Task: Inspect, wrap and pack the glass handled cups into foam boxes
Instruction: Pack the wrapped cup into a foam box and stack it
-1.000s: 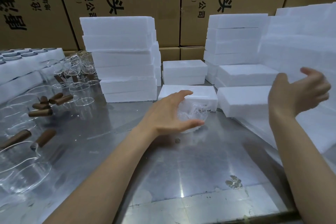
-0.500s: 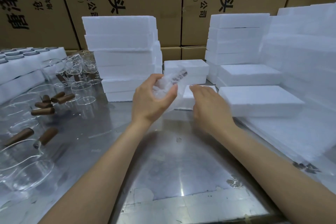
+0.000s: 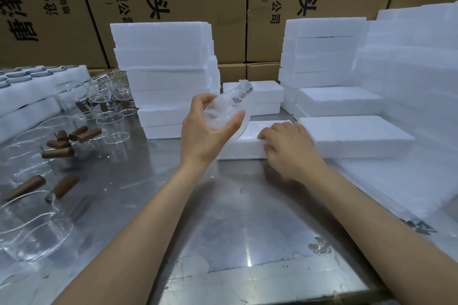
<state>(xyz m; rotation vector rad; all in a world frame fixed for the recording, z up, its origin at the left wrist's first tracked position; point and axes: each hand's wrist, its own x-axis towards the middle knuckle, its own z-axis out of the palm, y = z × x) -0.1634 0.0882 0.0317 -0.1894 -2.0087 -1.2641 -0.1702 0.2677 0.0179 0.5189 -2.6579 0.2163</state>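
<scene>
Both forearms, entering from the frame's lower corners, are bare; the left hand [image 3: 202, 132] and right hand [image 3: 290, 150] wear no gloves, rings or watch.

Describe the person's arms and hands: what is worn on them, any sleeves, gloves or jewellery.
Both forearms are bare up to the frame's lower edge; no sleeve shows. The left hand and the right hand wear no gloves, and no ring, watch or bracelet is visible on either wrist or on the fingers that show. Nails look short and unpainted where visible, though the right hand is slightly blurred.
</scene>
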